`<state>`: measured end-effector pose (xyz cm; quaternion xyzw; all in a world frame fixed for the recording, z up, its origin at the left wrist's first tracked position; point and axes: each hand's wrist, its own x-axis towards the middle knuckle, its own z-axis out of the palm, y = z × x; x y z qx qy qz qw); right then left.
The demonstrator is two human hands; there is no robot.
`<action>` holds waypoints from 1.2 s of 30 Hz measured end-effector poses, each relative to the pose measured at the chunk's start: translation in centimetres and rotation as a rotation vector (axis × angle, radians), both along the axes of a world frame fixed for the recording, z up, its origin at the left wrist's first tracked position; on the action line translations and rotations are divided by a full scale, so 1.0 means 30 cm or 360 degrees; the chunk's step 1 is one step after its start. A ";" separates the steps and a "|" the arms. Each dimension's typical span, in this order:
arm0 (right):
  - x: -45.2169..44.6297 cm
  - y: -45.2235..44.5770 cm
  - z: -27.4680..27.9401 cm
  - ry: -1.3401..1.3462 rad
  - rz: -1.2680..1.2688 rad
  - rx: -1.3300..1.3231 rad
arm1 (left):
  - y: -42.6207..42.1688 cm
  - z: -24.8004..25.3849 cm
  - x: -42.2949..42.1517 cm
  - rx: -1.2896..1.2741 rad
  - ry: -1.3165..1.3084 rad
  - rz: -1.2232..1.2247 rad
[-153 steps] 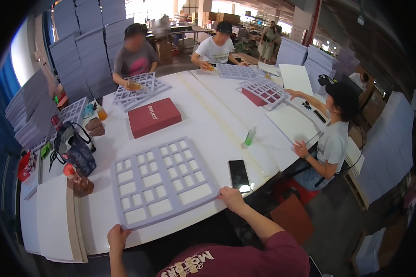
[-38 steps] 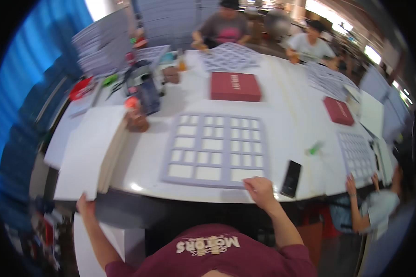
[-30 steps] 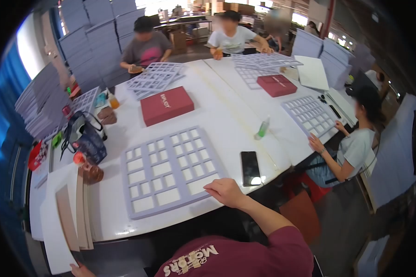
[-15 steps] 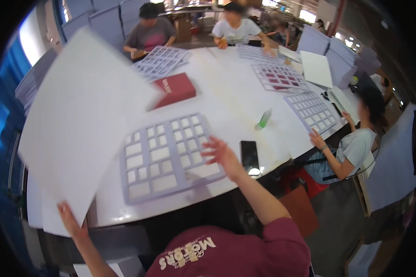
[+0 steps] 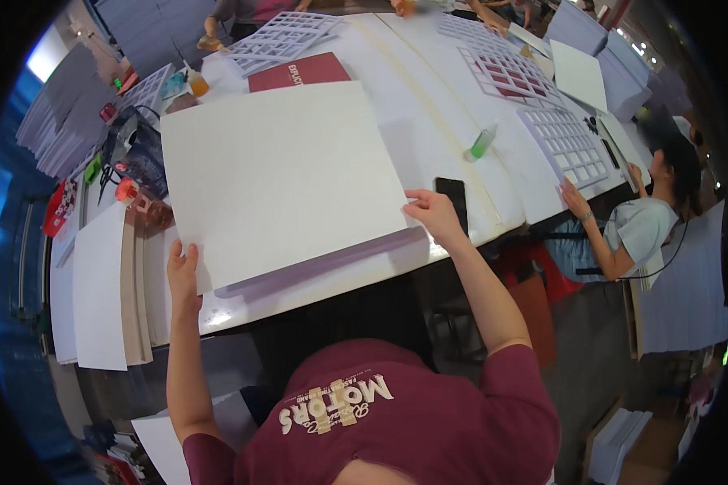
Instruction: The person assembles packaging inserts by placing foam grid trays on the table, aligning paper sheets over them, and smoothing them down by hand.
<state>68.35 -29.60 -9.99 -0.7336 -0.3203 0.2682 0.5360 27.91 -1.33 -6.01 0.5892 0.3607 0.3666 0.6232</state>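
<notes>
1. Head view, main item: one white board (image 5: 279, 178), blank on its upper face, at the centre of the frame, slightly left; its far edge covers part of a red box.
2. Left grip (image 5: 183, 275): thumb and fingers pinched nearly together on the board's left edge, close to its near corner, lower left of centre.
3. Right grip (image 5: 434, 217): fingertips drawn together on the board's right edge, right of centre, above its near corner.
4. Step in hand, my judgement: positioning the board over the counter (image 5: 392, 89). A lilac band (image 5: 315, 264) shows beneath its near edge; tray rim or shadow, I cannot tell, nor whether the board rests on anything.
5. Next move, my judgement: calls for me to keep both edges level and the corners squared before either grip lets go.
6. Red box (image 5: 303, 69), upper centre: lettered, closed; contents hidden.
7. Clear bottle (image 5: 481, 144), upper right of centre: green liquid inside.
8. Squeeze bottle (image 5: 196, 82), upper left: amber liquid.
9. Red-capped bottle (image 5: 150, 208), left: brownish contents.
10. Dark bag (image 5: 144, 162), left: contents not legible to me.
11. Gridded tray (image 5: 565, 145), right: many small compartments, a co-worker's hand (image 5: 574, 198) at its near edge; any contents too small to tell.
</notes>
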 end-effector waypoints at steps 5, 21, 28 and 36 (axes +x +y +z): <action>-0.008 -0.027 -0.076 -0.0126 0.0012 -0.0018 | 0.012 -0.046 0.005 -0.0041 0.0184 0.0042; -0.047 -0.018 -0.081 0.0074 0.0025 -0.0061 | 0.025 -0.066 -0.026 -0.0068 0.0118 -0.0034; -0.048 -0.027 -0.074 0.0032 0.0054 -0.0137 | 0.036 -0.077 -0.018 -0.0074 0.0097 -0.0035; -0.054 -0.024 -0.100 -0.0065 0.0000 -0.0110 | 0.027 -0.078 -0.010 -0.0056 0.0149 0.0020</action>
